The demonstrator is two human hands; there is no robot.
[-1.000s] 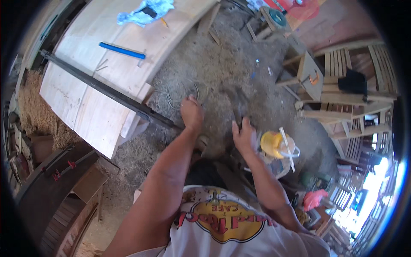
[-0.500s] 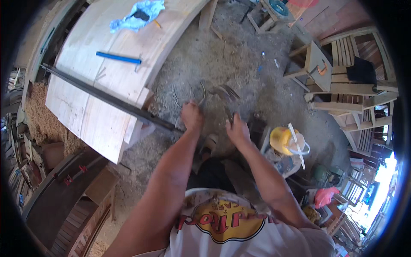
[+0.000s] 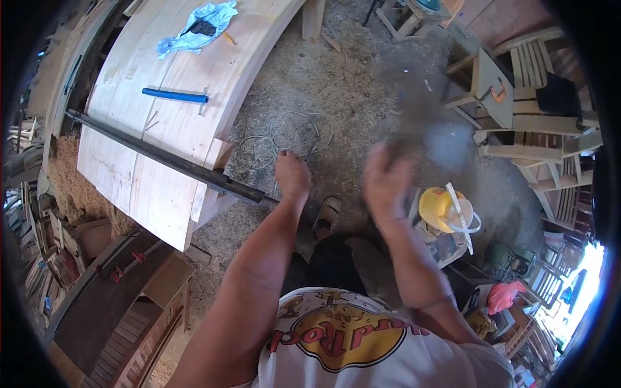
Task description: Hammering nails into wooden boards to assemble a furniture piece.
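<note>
My left hand [image 3: 293, 173] is closed just past the end of a long dark metal bar clamp [image 3: 162, 154]. A short thin metal rod [image 3: 312, 151] sticks up beside its fingers and appears to be in its grip. My right hand [image 3: 388, 184] is raised to the right and smeared by motion, its fingers curled. Above it a dark blurred streak, the hammer [image 3: 414, 126], is too smeared to show its shape. The clamp lies across a wide pale wooden panel [image 3: 123, 178]. Beyond my left hand, loops of thin wire [image 3: 270, 132] lie on the floor.
On the panel lie a blue tube-like tool [image 3: 174, 96] and a crumpled blue-white plastic bag [image 3: 206, 29]. A yellow bucket [image 3: 436, 208] with a pale stick across it stands at my right. Wooden chair frames [image 3: 533, 132] are stacked further right; a dark curved panel [image 3: 97, 304] is lower left.
My right hand has swung up and to the right with the hammer, which has become blurred. My left hand stays by the clamp's end. The whole view has shifted slightly.
</note>
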